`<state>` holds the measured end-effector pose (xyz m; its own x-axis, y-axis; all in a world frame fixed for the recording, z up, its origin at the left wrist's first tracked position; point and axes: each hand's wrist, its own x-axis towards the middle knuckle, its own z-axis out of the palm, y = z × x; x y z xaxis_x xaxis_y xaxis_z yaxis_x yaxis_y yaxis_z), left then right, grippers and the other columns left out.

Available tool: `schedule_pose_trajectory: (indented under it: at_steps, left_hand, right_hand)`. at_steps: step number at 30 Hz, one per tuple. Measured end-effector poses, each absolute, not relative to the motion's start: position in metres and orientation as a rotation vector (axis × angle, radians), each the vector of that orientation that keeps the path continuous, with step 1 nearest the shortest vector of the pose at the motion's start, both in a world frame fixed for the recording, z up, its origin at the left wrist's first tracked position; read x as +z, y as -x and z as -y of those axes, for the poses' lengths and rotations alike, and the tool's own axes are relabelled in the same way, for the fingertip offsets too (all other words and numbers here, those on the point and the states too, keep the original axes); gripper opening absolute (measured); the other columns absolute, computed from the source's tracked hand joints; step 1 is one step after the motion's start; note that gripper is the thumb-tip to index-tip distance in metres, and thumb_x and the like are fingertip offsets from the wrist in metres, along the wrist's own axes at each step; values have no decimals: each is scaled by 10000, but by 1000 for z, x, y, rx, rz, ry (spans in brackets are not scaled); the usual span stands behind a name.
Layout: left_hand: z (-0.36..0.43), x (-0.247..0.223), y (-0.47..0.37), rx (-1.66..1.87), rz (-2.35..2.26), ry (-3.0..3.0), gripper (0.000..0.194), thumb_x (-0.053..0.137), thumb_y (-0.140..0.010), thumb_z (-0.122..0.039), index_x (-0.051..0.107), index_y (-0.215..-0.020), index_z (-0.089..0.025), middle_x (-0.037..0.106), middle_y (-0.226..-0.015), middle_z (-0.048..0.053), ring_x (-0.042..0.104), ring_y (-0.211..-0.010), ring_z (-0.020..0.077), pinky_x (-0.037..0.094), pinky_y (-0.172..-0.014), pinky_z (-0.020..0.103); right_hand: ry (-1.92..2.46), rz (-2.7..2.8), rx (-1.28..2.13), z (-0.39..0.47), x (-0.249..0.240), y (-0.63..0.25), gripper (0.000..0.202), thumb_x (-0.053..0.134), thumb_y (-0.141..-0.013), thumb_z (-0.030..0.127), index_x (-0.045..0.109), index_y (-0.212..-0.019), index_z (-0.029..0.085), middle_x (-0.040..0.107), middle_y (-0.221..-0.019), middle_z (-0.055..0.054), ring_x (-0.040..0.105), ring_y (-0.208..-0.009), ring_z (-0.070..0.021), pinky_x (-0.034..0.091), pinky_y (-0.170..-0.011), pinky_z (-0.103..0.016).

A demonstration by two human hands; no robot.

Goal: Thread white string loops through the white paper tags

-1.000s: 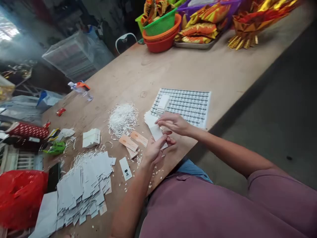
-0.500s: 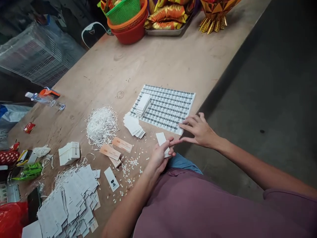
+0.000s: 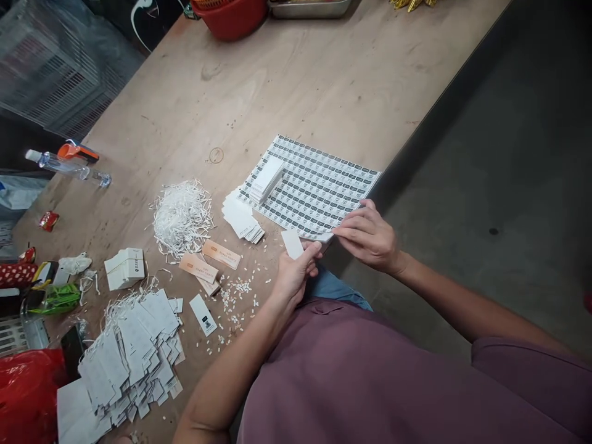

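My left hand is closed round a blank white card near the table's front edge, thumb on top. Just to its right, the fingers of my right hand pinch the near corner of a sticker sheet printed with rows of small black-and-white labels. That corner curls up slightly at the table edge. A neat stack of white cards rests on the sheet's left part. Beside the sheet lies a fanned group of white cards. One tag with a black label lies left of my left hand.
White strings form a heap on the table. Orange cards, white scraps, a banded card bundle and a large pile of strung tags lie leftward. A plastic bottle and red basin stand farther off.
My right hand's spread fingers have closed on the sheet's near corner, which now curls up. My left hand still holds the card. The view has tilted downward.
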<state>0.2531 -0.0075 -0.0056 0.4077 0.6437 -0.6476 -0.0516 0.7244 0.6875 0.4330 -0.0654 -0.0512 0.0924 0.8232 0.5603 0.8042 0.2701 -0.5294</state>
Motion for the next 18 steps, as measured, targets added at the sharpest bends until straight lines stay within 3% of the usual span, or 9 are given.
schedule_pose_trajectory:
  at_steps: [3,8,12,14,18]
  left_hand:
    - [9,-3,-250,463,-1062,-577,470,902,-609,-457,662,-812,-108,686,-725,41,272,-435,-15,247,-433,185]
    - [2,-6,-251,595,-1091,-509,416,943,-498,-248,654,-767,-119,510,-536,-71,283,-432,-7,236,-428,167]
    - [1,-8,-247,525,-1037,-462,403,879,-627,-411,663,-787,-111,669,-708,25,295,-421,-18,275,-421,171]
    - [3,-10,-243,503,-1043,-507,422,891,-611,-429,651,-760,-116,620,-633,-5,309,-417,-9,280,-417,175]
    - [7,-15,-238,566,-1119,-613,434,951,-487,-300,637,-729,-123,506,-516,-72,351,-423,14,284,-411,186]
  right_hand:
    - [1502,1628,34,61,-47,-432,148,655,-896,257,777,-894,341,731,-786,-25,644,-854,-259,380,-1059,-624]
    - [1361,1840,95,60,-48,-429,121,643,-918,249,755,-904,293,751,-866,-30,637,-895,-241,405,-1059,-578]
    - [1222,1908,107,60,-49,-422,126,639,-920,192,742,-967,246,755,-912,-62,641,-901,-229,464,-968,-509]
    - [1198,1931,118,61,-49,-417,140,631,-922,186,737,-990,248,755,-918,-62,646,-915,-233,468,-950,-503]
    - [1207,1894,160,61,-49,-406,165,594,-944,177,734,-992,249,750,-894,-57,659,-856,-211,503,-943,-475]
